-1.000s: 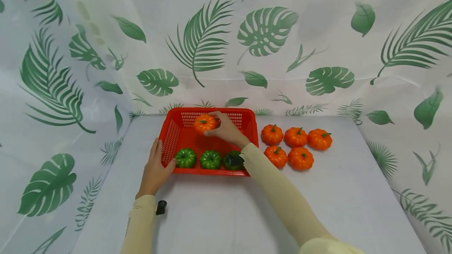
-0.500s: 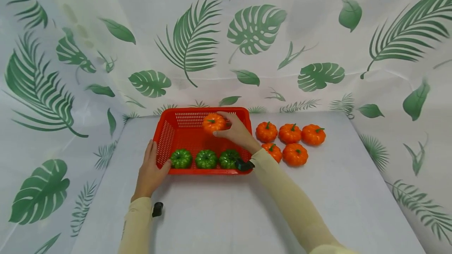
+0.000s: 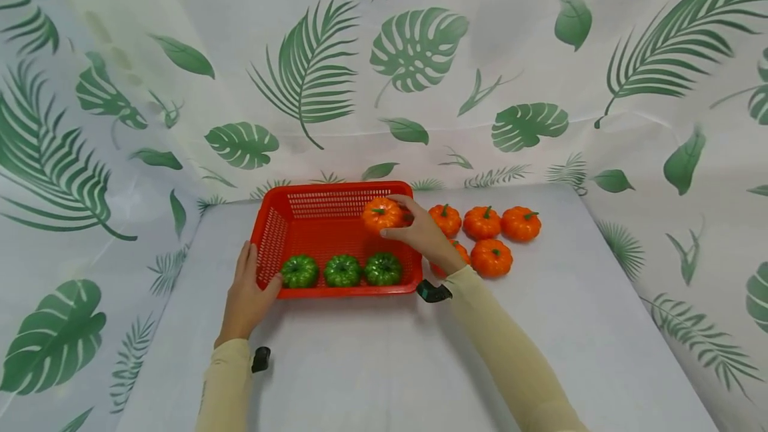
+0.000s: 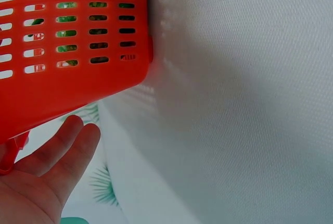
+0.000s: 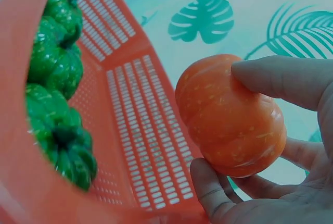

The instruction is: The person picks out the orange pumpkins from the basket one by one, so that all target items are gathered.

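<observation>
A small orange pumpkin (image 3: 382, 216) is in my right hand (image 3: 428, 232), above the right part of a red plastic basket (image 3: 336, 293). The right wrist view shows the thumb and fingers gripping the ribbed orange pumpkin (image 5: 229, 114) from its sides. Along the basket's front wall sit 3 green pumpkins (image 3: 343, 271). My left hand (image 3: 247, 295) rests at the basket's front left corner, thumb by the rim and the other fingers along the left side. In the left wrist view its fingers (image 4: 73, 161) look straight beside the slotted red wall (image 4: 78, 83); the thumb is hidden there.
Several more orange pumpkins (image 3: 492, 258) stand on the white tabletop (image 3: 360, 365), right of the basket; one is partly covered by my right wrist. Behind the table hangs a white sheet (image 3: 336, 159) with green leaf prints.
My right hand has carried the orange pumpkin rightwards over the basket, towards its right side. The head view has turned right. My left hand has kept its place at the basket's corner.
</observation>
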Available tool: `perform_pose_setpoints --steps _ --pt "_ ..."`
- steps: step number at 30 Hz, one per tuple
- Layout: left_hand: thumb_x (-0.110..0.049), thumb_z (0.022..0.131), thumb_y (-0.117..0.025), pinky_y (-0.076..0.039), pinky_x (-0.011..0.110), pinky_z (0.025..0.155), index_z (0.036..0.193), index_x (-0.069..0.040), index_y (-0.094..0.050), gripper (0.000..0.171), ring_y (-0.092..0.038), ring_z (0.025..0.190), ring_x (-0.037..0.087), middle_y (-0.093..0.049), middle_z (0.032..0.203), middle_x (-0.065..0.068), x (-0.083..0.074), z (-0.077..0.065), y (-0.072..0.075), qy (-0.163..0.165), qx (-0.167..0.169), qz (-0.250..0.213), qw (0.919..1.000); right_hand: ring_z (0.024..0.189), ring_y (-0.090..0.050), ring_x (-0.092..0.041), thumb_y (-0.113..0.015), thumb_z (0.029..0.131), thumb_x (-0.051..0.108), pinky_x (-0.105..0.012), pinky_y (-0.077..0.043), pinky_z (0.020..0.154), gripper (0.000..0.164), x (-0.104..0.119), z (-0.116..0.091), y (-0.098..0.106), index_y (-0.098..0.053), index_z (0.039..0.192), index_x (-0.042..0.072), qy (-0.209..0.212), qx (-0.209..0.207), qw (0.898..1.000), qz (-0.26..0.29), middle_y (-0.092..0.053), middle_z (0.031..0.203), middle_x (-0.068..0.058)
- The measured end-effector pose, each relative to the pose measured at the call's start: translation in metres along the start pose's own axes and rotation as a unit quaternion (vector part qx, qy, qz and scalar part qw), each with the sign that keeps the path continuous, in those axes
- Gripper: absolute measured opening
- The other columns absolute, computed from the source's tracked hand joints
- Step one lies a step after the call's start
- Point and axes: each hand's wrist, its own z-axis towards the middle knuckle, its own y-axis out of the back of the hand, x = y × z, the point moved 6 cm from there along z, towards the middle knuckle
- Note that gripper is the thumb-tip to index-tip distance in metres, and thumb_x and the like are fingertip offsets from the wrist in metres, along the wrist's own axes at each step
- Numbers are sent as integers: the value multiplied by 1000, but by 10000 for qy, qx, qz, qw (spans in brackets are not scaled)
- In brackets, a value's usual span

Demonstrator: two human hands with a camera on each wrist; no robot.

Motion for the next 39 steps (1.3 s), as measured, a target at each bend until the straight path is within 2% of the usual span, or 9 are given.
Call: perform_pose_setpoints --steps 15,19,23,28,32,39 --pt "-32 105 -60 -28 69 120 173 -7 -8 89 -26 156 51 -2 180 11 1 0 -1 -24 -28 40 10000 140 -43 -37 -81 93 31 -60 -44 113 78 -26 -40 46 -46 163 29 -350 -528 9979 130 -40 163 -6" --pt "-31 105 -61 -28 69 120 172 -5 -8 89 -26 156 51 -2 180 12 1 0 0 -44 -26 73 10000 139 -45 -37 -80 96 29 -59 -46 112 77 -29 -51 60 -44 164 26 -347 -583 9974 228 -42 161 -7" --pt "-31 105 -61 -27 68 120 172 -5 -8 89 -24 156 50 0 180 11 0 0 1 -45 7 77 10000 141 -44 -40 -80 97 29 -59 -42 115 79 -36 -65 81 -41 166 23 -370 -680 9967 249 -41 163 -11" --pt "-31 105 -60 -27 69 120 173 -6 -7 89 -24 156 50 0 180 10 -3 -1 1 -45 52 45 10000 147 -41 -41 -81 96 33 -61 -36 120 83 -53 -85 110 -39 167 24 -513 -1011 9935 113 -33 170 -11" --pt "-32 105 -60 -28 70 119 172 -5 -7 89 -26 155 52 -1 180 13 -4 -1 1 -73 47 59 9999 151 -37 -42 -80 97 28 -60 -35 121 87 -65 -104 128 -33 170 18 -620 -1254 9899 206 -30 171 -15" --pt "-32 106 -59 -28 71 119 172 -4 -8 88 -27 155 52 -1 180 12 -4 -2 1 -3 34 101 9999 152 -31 -48 -78 99 31 -65 -35 118 93 -86 -142 161 -22 171 9 -956 -1856 9779 -83 -21 174 -19"
